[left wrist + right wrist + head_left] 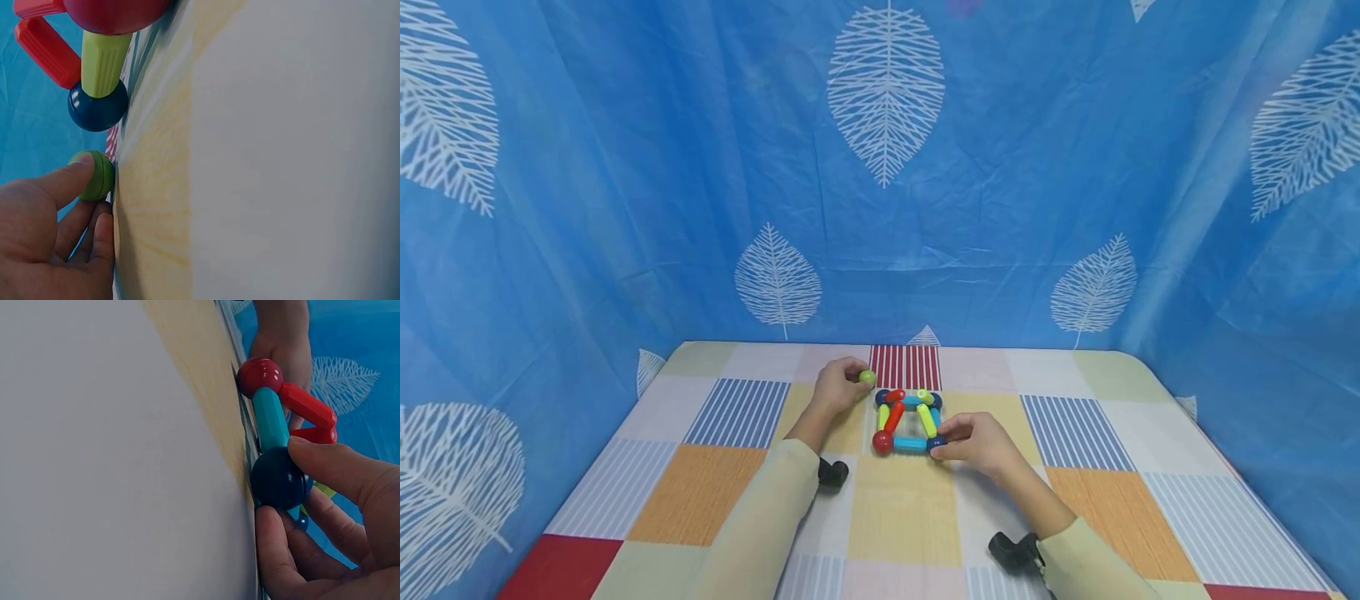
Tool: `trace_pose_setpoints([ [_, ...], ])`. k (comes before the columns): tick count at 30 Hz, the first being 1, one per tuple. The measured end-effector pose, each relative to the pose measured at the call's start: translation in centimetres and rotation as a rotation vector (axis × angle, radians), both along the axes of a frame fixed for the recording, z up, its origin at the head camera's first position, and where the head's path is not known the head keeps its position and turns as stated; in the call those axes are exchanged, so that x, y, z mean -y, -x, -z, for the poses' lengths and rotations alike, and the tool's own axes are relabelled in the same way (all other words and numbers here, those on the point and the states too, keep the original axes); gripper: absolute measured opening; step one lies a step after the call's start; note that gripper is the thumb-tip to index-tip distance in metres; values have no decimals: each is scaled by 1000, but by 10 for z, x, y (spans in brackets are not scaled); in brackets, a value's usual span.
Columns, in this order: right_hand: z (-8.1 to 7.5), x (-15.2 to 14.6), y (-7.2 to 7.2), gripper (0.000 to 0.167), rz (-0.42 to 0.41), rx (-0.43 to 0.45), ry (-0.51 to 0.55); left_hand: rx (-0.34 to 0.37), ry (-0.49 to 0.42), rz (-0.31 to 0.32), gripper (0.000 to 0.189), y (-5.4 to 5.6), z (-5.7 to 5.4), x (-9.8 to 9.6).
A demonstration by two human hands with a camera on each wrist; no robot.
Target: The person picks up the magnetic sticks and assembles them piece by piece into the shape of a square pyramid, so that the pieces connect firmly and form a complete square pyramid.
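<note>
A frame of coloured rods and balls stands on the cloth in the head view, with a red ball [882,442] at its near left corner and a light blue rod [910,445] along its near side. Red rods [894,417] and yellow-green rods [927,421] slant upward from the corners. My right hand [977,443] pinches the dark blue ball [282,479] at the near right corner between thumb and fingers. Left of the frame's far corner, my left hand [838,387] pinches a loose green ball [97,177], apart from the dark blue ball [97,106] there.
A patchwork-patterned cloth [902,517] covers the table. Blue curtains with white leaf prints [887,92] stand behind and at both sides. Black wrist devices [1017,552] sit by both forearms.
</note>
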State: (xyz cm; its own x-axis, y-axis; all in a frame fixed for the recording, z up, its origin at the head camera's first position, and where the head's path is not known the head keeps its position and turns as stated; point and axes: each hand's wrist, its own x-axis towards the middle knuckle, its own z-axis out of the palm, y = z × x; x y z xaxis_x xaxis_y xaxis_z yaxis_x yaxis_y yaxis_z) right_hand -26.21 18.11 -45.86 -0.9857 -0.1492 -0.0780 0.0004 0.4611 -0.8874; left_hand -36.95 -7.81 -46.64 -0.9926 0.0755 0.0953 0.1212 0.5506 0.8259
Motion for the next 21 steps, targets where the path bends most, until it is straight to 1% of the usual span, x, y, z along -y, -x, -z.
trace_pose_setpoints([
  [6, -1, 2, -2, 32, -6, 11, 16, 10, 8, 2, 21, 0, 0, 3],
  [7, -5, 4, -4, 32, -2, 12, 19, 13, 10, 3, 21, 1, 0, 4],
  [13, -4, 4, -2, 31, 2, 33, 24, 34, 3, 9, 21, 1, 2, 5],
  [14, 0, 2, 0, 31, -2, 33, 22, 37, 2, 9, 21, 1, 2, 5],
  [15, 0, 2, 0, 31, -3, 37, 24, 39, 1, 11, 21, 1, 2, 5],
  [21, -2, 0, -1, 31, -5, 50, 31, 51, 0, 46, 20, 3, -1, 6],
])
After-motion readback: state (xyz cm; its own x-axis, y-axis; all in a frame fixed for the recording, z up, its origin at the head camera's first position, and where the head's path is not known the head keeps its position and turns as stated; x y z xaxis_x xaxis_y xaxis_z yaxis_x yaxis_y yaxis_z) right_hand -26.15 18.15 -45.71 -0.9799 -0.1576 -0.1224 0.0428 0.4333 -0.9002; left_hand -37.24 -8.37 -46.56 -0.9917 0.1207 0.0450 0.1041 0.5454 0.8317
